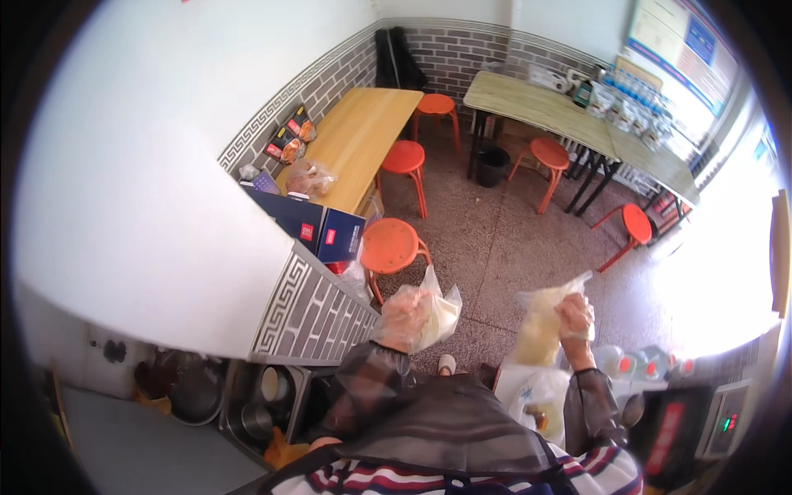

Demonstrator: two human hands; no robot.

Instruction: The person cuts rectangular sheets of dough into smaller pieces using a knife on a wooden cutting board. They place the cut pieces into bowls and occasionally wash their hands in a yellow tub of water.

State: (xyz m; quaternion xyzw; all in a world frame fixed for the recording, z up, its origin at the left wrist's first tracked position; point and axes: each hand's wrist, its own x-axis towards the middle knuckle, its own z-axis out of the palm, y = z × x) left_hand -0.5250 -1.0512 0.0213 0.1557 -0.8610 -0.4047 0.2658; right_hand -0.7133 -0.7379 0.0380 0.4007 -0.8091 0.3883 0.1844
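My left hand (403,315), under clear plastic that may be a disposable glove, grips a translucent plastic bag (442,314) with something whitish inside. Out to the right, my right hand (575,317) is closed on the upper part of a second clear bag (537,328), whose contents look pale yellow. Both bags are held up in front of me, apart from each other. Below the second bag is a white plastic bag (523,396) with something brown showing in it. What exactly the bags contain is too blurred to tell.
Left of me are a tiled half wall (322,322) and a sink (297,396) with pots. Ahead stand a wooden table (365,136), orange stools (391,244) and a black bin (493,166). Large plastic bottles (643,365) and a device with a lit display (727,421) are at right.
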